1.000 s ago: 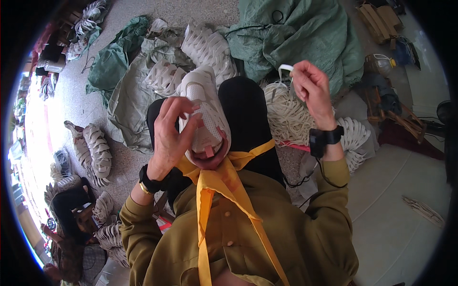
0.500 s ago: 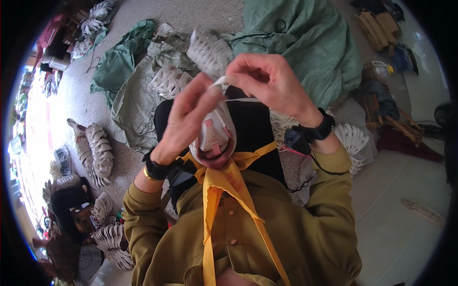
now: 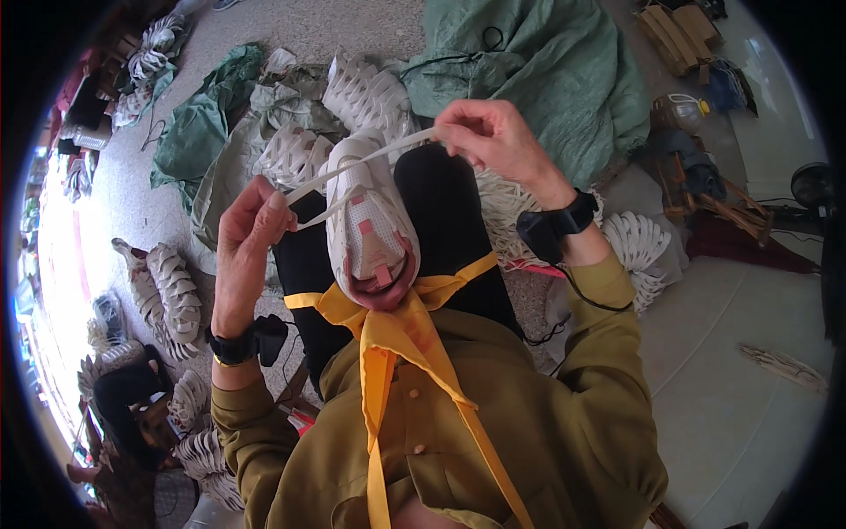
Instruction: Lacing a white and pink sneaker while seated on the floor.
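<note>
A white sneaker (image 3: 363,231) with pink parts rests on my lap between my black-clad thighs, its pink-lined opening toward me. Over it runs a flat white shoelace (image 3: 374,157), stretched between both hands. My left hand (image 3: 247,236), left of the shoe, pinches one end between thumb and fingers. Higher up and to the right, my right hand (image 3: 498,148) pinches the other part of the lace. A second strand goes from my left fingers toward the shoe's front. How the lace passes through the eyelets is too small to tell.
Loose white laces (image 3: 511,212) lie in a heap beyond my right thigh. Stacked white shoes (image 3: 370,95) lie ahead on grey sheeting, others (image 3: 174,291) at the left. A large green sack (image 3: 546,79) spreads at the far side. A wooden stool (image 3: 727,212) and a plastic jug (image 3: 677,113) are at the right.
My hands were close together above the shoe and have moved apart, the left one outward and toward me. The lace between them is now drawn out long, and more of the shoe shows.
</note>
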`<state>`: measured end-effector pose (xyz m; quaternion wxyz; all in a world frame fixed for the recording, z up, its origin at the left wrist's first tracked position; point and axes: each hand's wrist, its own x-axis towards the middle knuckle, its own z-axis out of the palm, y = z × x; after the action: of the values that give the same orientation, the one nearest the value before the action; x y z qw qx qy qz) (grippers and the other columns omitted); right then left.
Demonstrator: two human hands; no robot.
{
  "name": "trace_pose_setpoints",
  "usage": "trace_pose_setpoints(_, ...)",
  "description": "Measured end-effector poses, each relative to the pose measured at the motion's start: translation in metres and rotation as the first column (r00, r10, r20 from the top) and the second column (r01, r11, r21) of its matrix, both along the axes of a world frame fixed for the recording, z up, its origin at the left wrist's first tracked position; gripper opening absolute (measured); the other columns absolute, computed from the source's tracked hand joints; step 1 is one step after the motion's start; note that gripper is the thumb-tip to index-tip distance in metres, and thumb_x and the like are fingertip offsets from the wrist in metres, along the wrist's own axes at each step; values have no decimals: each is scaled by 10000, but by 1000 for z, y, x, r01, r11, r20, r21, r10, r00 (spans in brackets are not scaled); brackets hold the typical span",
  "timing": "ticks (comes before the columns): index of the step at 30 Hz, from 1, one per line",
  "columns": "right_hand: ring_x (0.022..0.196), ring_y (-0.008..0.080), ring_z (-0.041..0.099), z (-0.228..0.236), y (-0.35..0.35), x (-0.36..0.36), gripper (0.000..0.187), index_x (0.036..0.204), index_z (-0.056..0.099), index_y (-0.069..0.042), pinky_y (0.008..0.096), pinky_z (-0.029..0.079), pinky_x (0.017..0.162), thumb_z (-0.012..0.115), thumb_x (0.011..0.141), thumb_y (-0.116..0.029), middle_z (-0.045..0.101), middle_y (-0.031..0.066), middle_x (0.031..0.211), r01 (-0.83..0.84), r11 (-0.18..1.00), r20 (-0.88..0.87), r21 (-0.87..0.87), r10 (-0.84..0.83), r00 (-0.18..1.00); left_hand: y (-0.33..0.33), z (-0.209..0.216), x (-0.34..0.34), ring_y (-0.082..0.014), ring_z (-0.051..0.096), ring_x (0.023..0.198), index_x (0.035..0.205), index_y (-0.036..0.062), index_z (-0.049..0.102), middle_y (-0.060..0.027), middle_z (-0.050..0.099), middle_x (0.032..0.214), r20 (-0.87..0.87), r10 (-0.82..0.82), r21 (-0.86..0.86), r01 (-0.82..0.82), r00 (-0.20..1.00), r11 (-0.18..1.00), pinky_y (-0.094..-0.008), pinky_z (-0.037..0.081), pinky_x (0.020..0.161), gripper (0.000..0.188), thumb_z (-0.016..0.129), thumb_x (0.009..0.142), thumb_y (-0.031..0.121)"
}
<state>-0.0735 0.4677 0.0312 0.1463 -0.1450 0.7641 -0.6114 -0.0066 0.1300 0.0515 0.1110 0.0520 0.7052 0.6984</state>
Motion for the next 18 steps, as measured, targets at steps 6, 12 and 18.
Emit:
trace_pose_setpoints(6,588,-12,510,-28,31,2,165,1006,720,-42,157,412,501,681,1014,-202,640,-36,751,91,994,4,59,-91,996,-20,3,1,-41,504,783,905,89,589,49,569,819,20,-18,-100,20,1000,995,-215,377,734,267,596,1070,298)
trace_pose_setpoints(12,568,5,498,-56,63,0,135,984,714,-44,181,375,485,686,1003,-175,628,-47,731,212,965,-107,155,-197,975,-19,-2,4,-44,507,799,925,97,572,54,553,817,67,-58,-171,69,996,983,-218,381,733,232,581,1071,277)
trace_pose_setpoints(18,581,49,558,-70,76,8,138,942,705,-19,243,431,523,690,971,-153,659,8,711,301,864,-166,403,-255,953,-1,-15,7,-39,463,764,928,69,587,49,556,815,96,-103,-92,111,990,990,-221,369,699,239,576,1075,257)
